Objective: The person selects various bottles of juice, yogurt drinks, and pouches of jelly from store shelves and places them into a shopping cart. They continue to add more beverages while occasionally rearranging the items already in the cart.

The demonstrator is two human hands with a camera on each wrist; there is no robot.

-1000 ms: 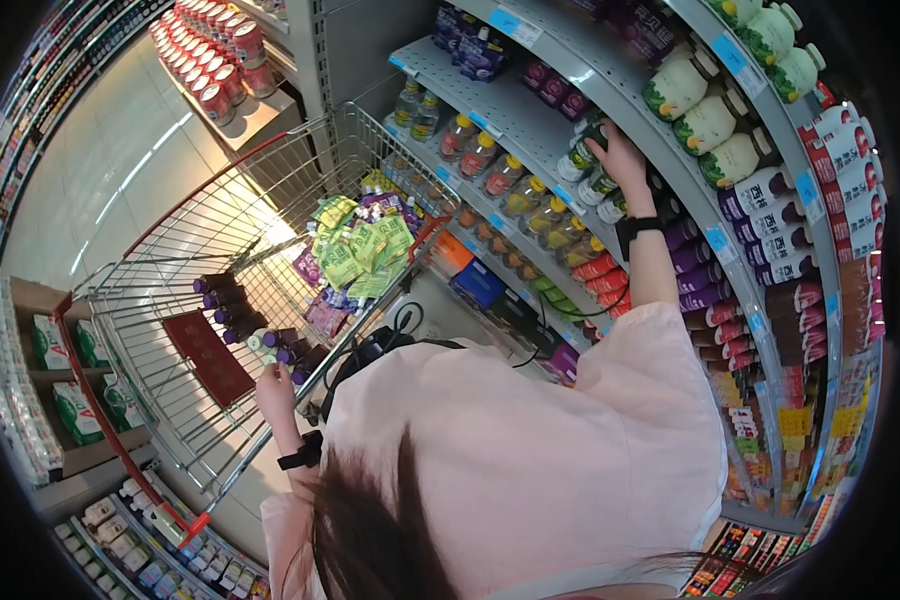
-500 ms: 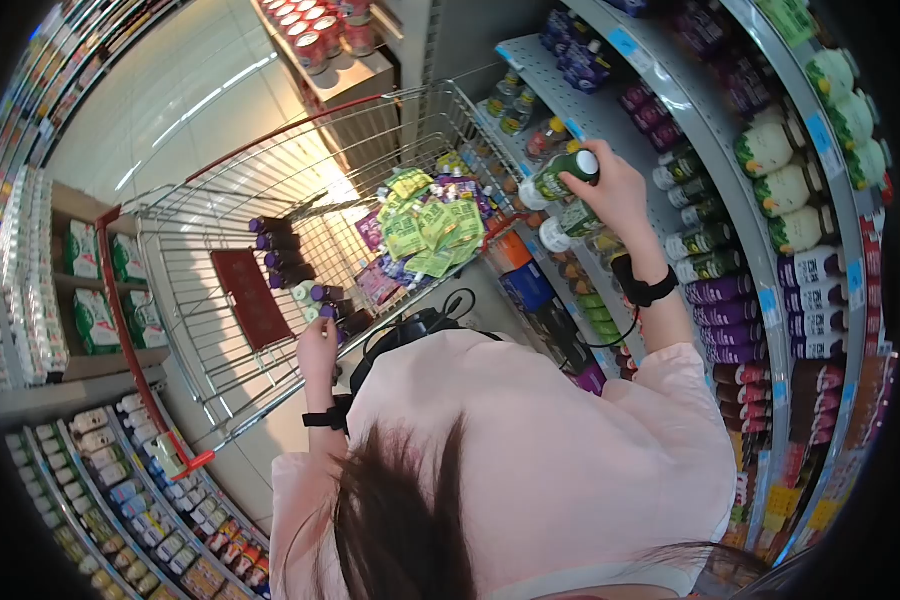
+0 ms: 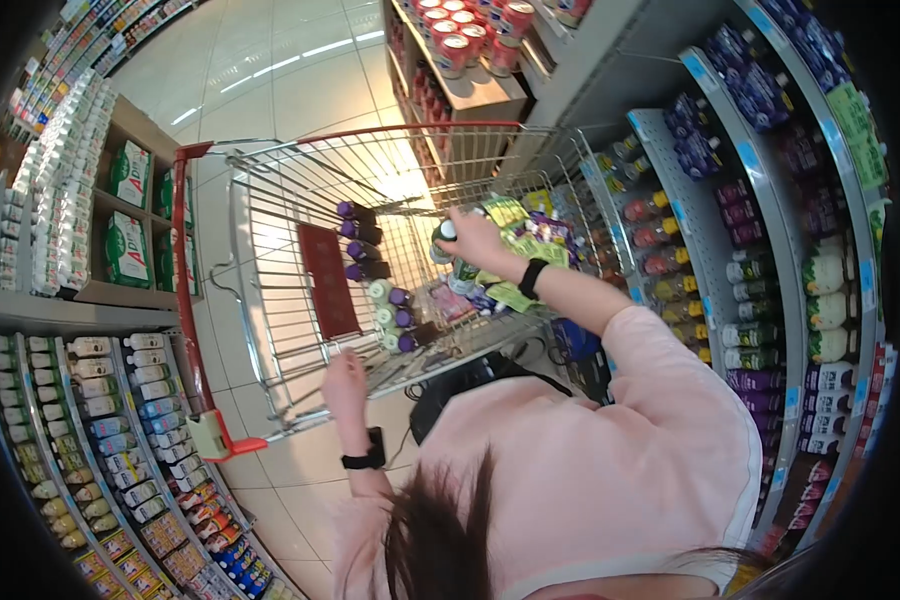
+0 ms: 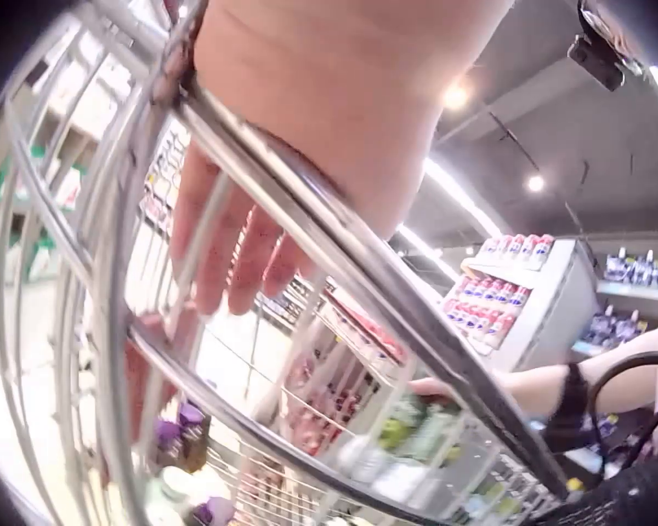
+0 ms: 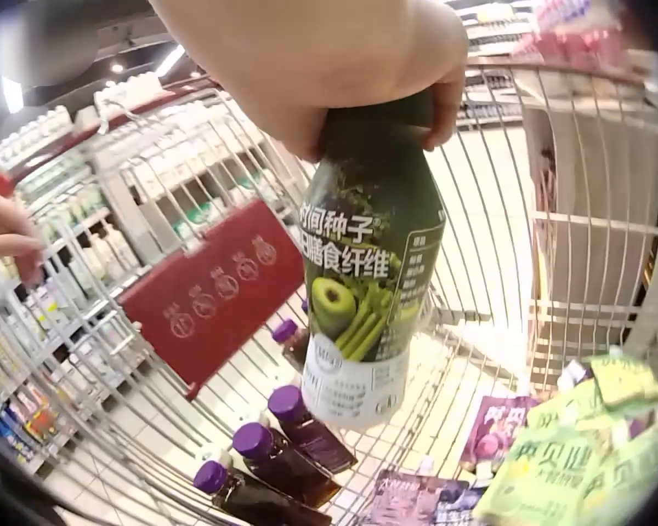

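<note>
My right hand [image 3: 475, 245] is over the shopping cart [image 3: 370, 128], gripping green drink bottles by their top ends. In the right wrist view, one bottle [image 5: 367, 263] hangs nearly upright, its label picturing an avocado and green stalks, its base white; a second shows in the head view beside it. Below stand or lean dark bottles with purple caps [image 5: 288, 403]. To their right lie green pouches [image 5: 548, 460] and purple pouches [image 5: 417, 499]. Near the cart's handle-side rim, my left hand [image 3: 344, 388] holds nothing; its fingers [image 4: 247, 258] hang loosely beside the metal rail [image 4: 307, 230].
Drink shelves [image 3: 715, 230] run along the right, with several rows of bottles. Pink-and-white cans [image 3: 450, 50] are stacked on a stand beyond the cart. At the left are boxed goods [image 3: 128, 250] and more bottle shelves [image 3: 100, 400]. The cart's red handle [image 3: 185, 300] faces left.
My right hand took green drink bottles off the right-hand shelf and carried them leftward over the cart. My view has turned toward the cart. The left hand stays near the rim, holding nothing.
</note>
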